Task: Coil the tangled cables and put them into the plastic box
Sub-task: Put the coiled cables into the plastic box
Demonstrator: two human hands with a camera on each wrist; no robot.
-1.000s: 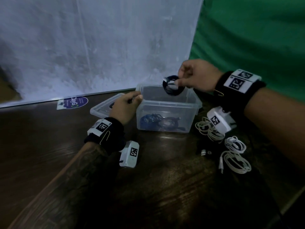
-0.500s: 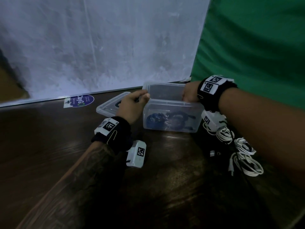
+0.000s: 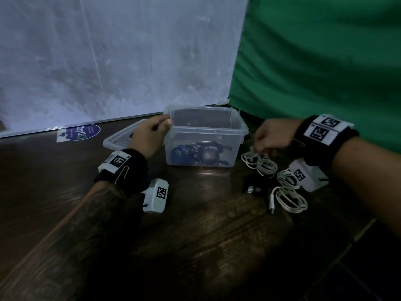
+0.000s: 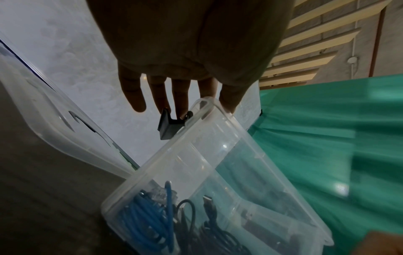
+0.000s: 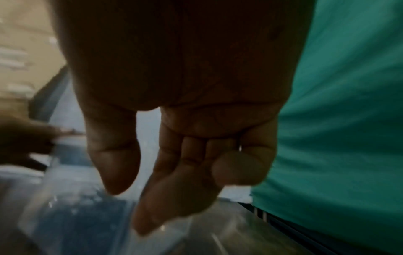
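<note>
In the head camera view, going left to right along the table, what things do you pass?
Round sticker → box lid → left hand → plastic box → right hand.

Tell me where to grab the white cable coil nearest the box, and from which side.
Pinch the white cable coil across its bundled loops, coming down from above with the right hand, which hangs empty over its far end. It lies flat on the table, so a side approach would probably only push it; gathering all strands should keep it coiled.
</note>
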